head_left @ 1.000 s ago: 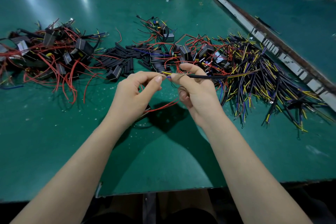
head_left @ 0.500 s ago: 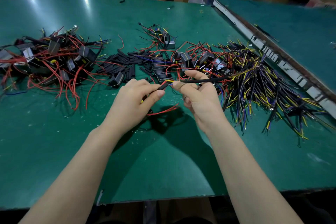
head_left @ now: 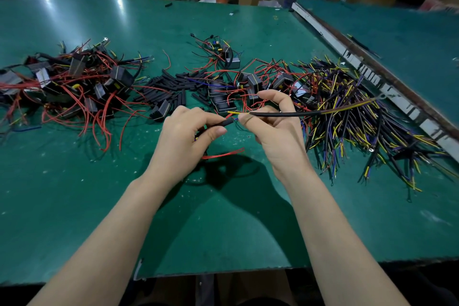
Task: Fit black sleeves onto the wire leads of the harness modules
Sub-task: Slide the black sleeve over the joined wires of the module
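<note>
My left hand [head_left: 185, 139] pinches a short black sleeve [head_left: 224, 122] between thumb and fingers, above the green table [head_left: 223, 218]. A red wire [head_left: 223, 154] trails from under this hand. My right hand [head_left: 275, 129] pinches a black cable lead [head_left: 285, 114] that runs off to the right. The lead's yellow and blue wire tips [head_left: 233, 113] stick out to the left, just beside the sleeve's mouth. A loose pile of black sleeves [head_left: 171, 89] lies behind the hands.
A tangle of black modules with red wires [head_left: 74, 87] fills the left. More modules [head_left: 253, 82] lie at centre back. A large heap of black, yellow and blue cable leads [head_left: 360, 126] spreads on the right. A metal rail [head_left: 372, 74] divides two tables.
The two hands have drawn slightly apart and the black sleeve now shows in my left fingers. The view has tilted down a little.
</note>
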Demonstrator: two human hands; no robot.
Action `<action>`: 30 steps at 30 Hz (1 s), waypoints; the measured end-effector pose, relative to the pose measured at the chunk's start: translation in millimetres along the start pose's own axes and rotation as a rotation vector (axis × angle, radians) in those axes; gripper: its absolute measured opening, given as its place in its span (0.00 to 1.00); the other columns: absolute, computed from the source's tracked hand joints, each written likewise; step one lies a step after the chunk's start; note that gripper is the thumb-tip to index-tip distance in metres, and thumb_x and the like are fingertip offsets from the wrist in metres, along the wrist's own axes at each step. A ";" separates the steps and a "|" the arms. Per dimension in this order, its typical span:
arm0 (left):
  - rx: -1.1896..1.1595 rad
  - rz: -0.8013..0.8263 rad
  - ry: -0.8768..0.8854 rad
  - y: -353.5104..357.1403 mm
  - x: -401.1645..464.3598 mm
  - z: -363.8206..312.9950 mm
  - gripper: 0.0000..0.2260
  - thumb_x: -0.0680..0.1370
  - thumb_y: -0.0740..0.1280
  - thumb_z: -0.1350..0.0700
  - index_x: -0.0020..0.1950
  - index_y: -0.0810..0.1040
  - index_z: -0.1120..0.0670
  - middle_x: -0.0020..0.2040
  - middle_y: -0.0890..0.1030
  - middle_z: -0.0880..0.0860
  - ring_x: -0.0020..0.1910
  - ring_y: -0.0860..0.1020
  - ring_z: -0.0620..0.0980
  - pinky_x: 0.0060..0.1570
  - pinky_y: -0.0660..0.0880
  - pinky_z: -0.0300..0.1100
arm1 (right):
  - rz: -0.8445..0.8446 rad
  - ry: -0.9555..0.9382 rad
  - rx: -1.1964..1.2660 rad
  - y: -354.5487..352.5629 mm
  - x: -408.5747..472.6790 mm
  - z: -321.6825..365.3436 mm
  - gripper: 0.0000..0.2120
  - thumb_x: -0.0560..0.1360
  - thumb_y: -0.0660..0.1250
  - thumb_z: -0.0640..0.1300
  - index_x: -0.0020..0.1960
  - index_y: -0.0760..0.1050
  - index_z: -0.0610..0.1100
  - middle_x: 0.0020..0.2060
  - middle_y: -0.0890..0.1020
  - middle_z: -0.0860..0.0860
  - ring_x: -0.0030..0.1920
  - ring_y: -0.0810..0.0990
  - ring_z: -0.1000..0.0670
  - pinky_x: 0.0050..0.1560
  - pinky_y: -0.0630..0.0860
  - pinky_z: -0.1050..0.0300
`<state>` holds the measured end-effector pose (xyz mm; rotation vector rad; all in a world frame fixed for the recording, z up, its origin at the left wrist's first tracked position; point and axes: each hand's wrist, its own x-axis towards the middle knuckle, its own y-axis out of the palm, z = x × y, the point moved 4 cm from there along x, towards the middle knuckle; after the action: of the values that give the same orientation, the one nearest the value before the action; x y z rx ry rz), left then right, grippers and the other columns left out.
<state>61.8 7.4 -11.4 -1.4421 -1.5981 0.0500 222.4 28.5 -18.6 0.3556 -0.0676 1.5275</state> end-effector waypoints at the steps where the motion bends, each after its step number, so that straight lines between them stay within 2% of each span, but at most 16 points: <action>1: -0.008 -0.006 -0.013 0.6 -0.3 0.3 0.10 0.74 0.67 0.53 0.51 0.82 0.55 0.41 0.77 0.45 0.43 0.72 0.54 0.47 0.71 0.53 | 0.004 0.004 0.012 0.2 -0.1 0.0 0.18 0.71 0.70 0.29 0.53 0.70 0.46 0.31 0.75 0.50 0.28 0.71 0.59 0.31 0.67 0.69; 6: -0.050 -0.012 -0.033 3.6 -1.6 -2.4 0.09 0.75 0.66 0.54 0.51 0.82 0.55 0.42 0.77 0.44 0.44 0.73 0.52 0.47 0.67 0.44 | -0.027 0.044 0.013 -1.6 -0.8 1.1 0.18 0.70 0.70 0.29 0.53 0.70 0.45 0.31 0.74 0.46 0.23 0.69 0.59 0.26 0.65 0.68; 10: -0.079 -0.002 0.000 3.6 -1.4 -6.5 0.08 0.74 0.67 0.56 0.50 0.82 0.56 0.42 0.78 0.48 0.43 0.74 0.54 0.47 0.70 0.49 | 0.010 0.044 -0.004 1.4 -2.3 1.7 0.18 0.71 0.69 0.28 0.52 0.71 0.46 0.35 0.74 0.41 0.24 0.70 0.60 0.27 0.66 0.69; 13: -0.091 -0.016 -0.005 2.7 -1.3 -5.9 0.08 0.74 0.67 0.56 0.50 0.82 0.57 0.42 0.78 0.48 0.43 0.75 0.55 0.47 0.72 0.51 | 0.043 0.032 -0.023 1.9 -2.4 1.4 0.16 0.71 0.70 0.30 0.51 0.72 0.47 0.34 0.74 0.43 0.26 0.69 0.59 0.28 0.66 0.68; 16: -0.139 -0.034 -0.051 1.7 -1.2 -4.4 0.08 0.74 0.67 0.54 0.49 0.82 0.56 0.40 0.77 0.45 0.42 0.76 0.53 0.48 0.73 0.49 | 0.062 0.082 -0.036 4.1 -1.8 -0.1 0.10 0.72 0.71 0.38 0.48 0.74 0.49 0.34 0.78 0.51 0.28 0.71 0.57 0.27 0.66 0.67; 18: -0.149 -0.034 -0.058 1.4 -1.2 -4.2 0.08 0.74 0.67 0.54 0.48 0.82 0.56 0.39 0.77 0.46 0.41 0.76 0.52 0.47 0.73 0.48 | 0.031 0.152 -0.033 4.6 -1.0 -0.4 0.05 0.73 0.68 0.51 0.46 0.75 0.51 0.33 0.80 0.56 0.28 0.73 0.56 0.26 0.66 0.66; 20: -0.135 -0.031 -0.044 1.4 -0.9 -4.5 0.08 0.74 0.67 0.54 0.48 0.82 0.56 0.40 0.79 0.49 0.41 0.77 0.52 0.47 0.74 0.49 | -0.026 0.211 -0.060 2.1 0.2 -0.9 0.15 0.77 0.59 0.61 0.44 0.77 0.52 0.35 0.81 0.57 0.29 0.73 0.57 0.28 0.66 0.65; 23: -0.112 -0.029 -0.010 1.7 -1.2 -7.0 0.09 0.75 0.68 0.54 0.50 0.83 0.57 0.41 0.79 0.50 0.42 0.77 0.53 0.46 0.74 0.51 | -0.040 0.191 -0.203 2.2 -0.2 -0.4 0.26 0.82 0.45 0.60 0.41 0.79 0.56 0.41 0.81 0.57 0.33 0.74 0.57 0.32 0.67 0.62; 26: -0.084 -0.034 0.019 1.4 -1.4 -7.6 0.08 0.75 0.68 0.56 0.51 0.83 0.57 0.41 0.80 0.53 0.42 0.77 0.54 0.45 0.74 0.54 | 0.017 0.183 -0.255 9.5 -3.1 -4.4 0.26 0.82 0.44 0.58 0.41 0.79 0.55 0.41 0.80 0.56 0.34 0.74 0.57 0.34 0.67 0.60; 30: -0.002 -0.022 0.060 2.0 -2.8 -8.7 0.08 0.76 0.67 0.53 0.51 0.83 0.53 0.44 0.81 0.50 0.45 0.76 0.55 0.46 0.71 0.56 | 0.029 0.334 -0.116 11.4 -2.0 -10.7 0.26 0.82 0.50 0.57 0.34 0.78 0.50 0.28 0.79 0.54 0.26 0.73 0.55 0.29 0.65 0.60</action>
<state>68.4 1.2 -9.4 -1.4149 -1.5654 -0.0071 209.2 29.4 -27.1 0.0048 0.1020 1.5854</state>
